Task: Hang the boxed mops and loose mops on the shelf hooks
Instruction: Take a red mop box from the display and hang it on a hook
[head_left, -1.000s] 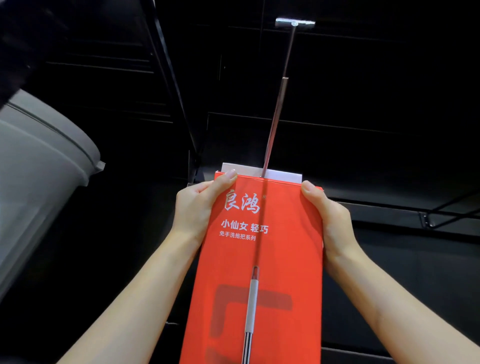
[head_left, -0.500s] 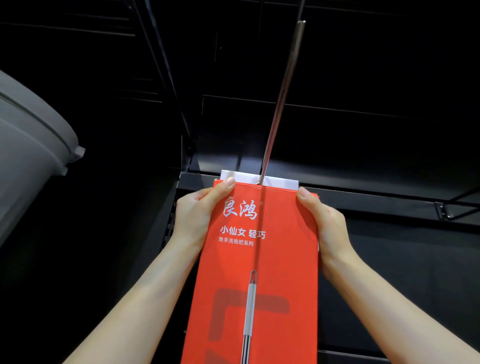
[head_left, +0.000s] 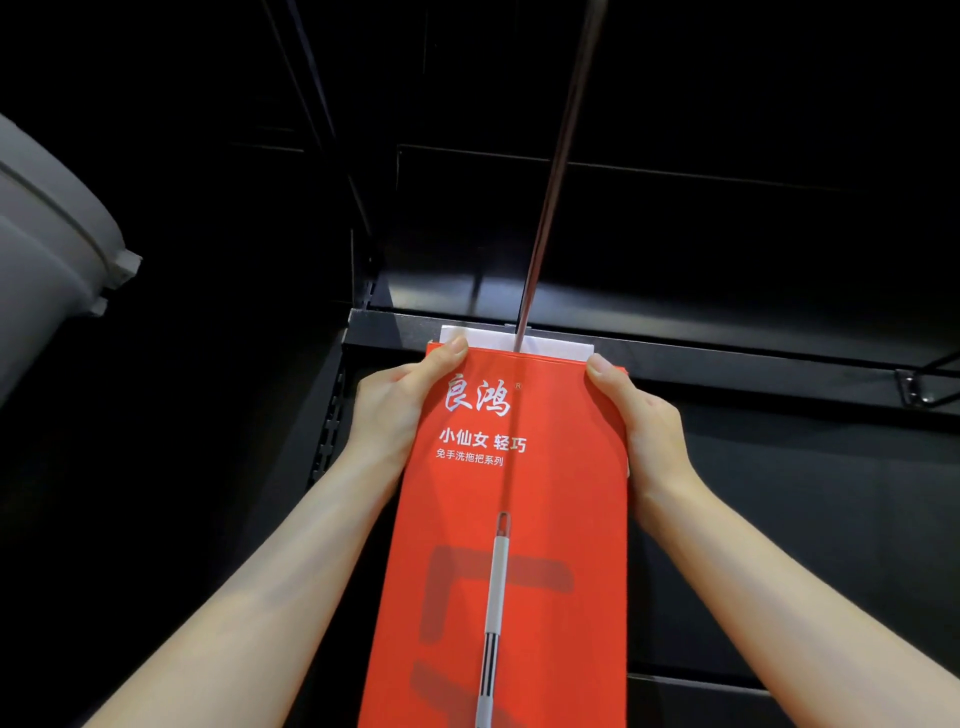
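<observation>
A tall red mop box (head_left: 524, 519) with white lettering and a printed mop picture stands upright before me. My left hand (head_left: 400, 410) grips its upper left edge and my right hand (head_left: 641, 426) grips its upper right edge. A metal mop handle (head_left: 558, 166) rises out of the white flap at the box top and runs past the top of the view, so its upper end is hidden. The box top sits level with the front edge of a black shelf (head_left: 727, 353).
Dark black shelving fills the background, with a slotted upright (head_left: 332, 421) left of the box. A grey plastic bucket (head_left: 47, 249) juts in at the left. A wire bracket (head_left: 924, 384) sticks out at the right shelf edge.
The view has tipped down: the handle's top end has left the frame and the bucket has slid left. Both hands keep the same grip on the box.
</observation>
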